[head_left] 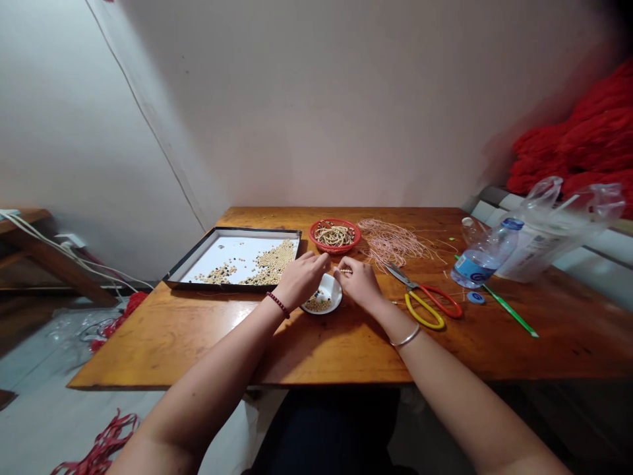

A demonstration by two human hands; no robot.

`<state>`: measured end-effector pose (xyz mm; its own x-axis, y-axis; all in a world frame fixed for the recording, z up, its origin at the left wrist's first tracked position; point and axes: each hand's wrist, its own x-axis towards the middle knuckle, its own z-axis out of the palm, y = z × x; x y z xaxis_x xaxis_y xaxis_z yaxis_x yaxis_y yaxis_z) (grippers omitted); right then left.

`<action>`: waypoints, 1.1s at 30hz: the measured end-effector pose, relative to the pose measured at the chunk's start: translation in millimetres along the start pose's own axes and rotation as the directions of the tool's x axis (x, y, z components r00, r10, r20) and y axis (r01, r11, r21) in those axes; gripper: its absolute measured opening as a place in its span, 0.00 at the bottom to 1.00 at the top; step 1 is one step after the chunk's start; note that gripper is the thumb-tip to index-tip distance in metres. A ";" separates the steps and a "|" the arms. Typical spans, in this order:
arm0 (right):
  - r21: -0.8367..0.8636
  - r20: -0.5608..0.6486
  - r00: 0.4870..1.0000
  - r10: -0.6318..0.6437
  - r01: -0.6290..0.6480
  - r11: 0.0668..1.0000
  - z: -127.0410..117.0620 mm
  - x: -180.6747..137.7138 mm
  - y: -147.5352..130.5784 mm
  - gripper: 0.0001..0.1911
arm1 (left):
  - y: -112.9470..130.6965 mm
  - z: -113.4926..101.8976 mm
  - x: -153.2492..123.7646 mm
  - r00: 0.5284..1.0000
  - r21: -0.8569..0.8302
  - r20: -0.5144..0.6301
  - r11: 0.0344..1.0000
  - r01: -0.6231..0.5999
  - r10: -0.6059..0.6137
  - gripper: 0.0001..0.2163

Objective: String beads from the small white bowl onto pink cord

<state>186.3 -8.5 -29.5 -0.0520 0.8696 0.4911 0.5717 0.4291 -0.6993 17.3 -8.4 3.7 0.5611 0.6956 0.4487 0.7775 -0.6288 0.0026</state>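
My left hand (pixel 302 278) is closed in a pinch above the left side of a small white bowl (pixel 335 300). What its fingertips hold is too small to make out. On the other side of the bowl, my right hand (pixel 359 282) is closed on a short string of beads (pixel 346 270), of which only a bit shows at the fingers. Loose pale and dark beads (pixel 317 304) lie in the bowl. Just behind both hands stands a red basket (pixel 311 235) with strung beads (pixel 336 235) coiled inside.
A black-edged tray (pixel 210 247) of loose beads lies left. Pink cord (pixel 390 241) is heaped behind my right hand. Scissors (pixel 413 287) with red and yellow handles, a green crochet hook (pixel 512 313), a water bottle (pixel 477 260), its blue cap (pixel 475 297) and a plastic bag (pixel 539 244) are right.
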 end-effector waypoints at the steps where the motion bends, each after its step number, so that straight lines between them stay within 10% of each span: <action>1: 0.010 -0.004 1.000 0.009 -0.009 1.000 0.1 0.6 0.2 0.07 | 0.1 -0.2 0.1 1.000 -0.002 -0.011 1.000 -0.001 0.001 0.05; 12: 0.417 0.275 0.941 0.199 -0.303 0.857 5.8 9.6 11.3 0.14 | -1.7 -0.2 0.0 1.000 -0.020 -0.022 1.000 -0.021 0.021 0.04; 22: 0.477 0.503 0.783 0.365 -0.604 0.638 -3.1 6.4 2.9 0.26 | -4.0 0.0 -0.8 0.997 -0.043 -0.078 0.999 -0.011 0.007 0.03; 33: 0.448 0.560 0.766 0.316 -0.601 0.662 -1.9 5.3 11.1 0.20 | -7.1 -1.8 -6.7 0.999 -0.083 -0.046 0.996 0.016 -0.019 0.04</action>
<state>193.9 0.5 -33.7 -0.3178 0.9384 -0.1357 0.0423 -0.1289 -0.9907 7.5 -9.2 2.3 0.5323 0.6910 0.4890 0.7598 -0.6447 0.0840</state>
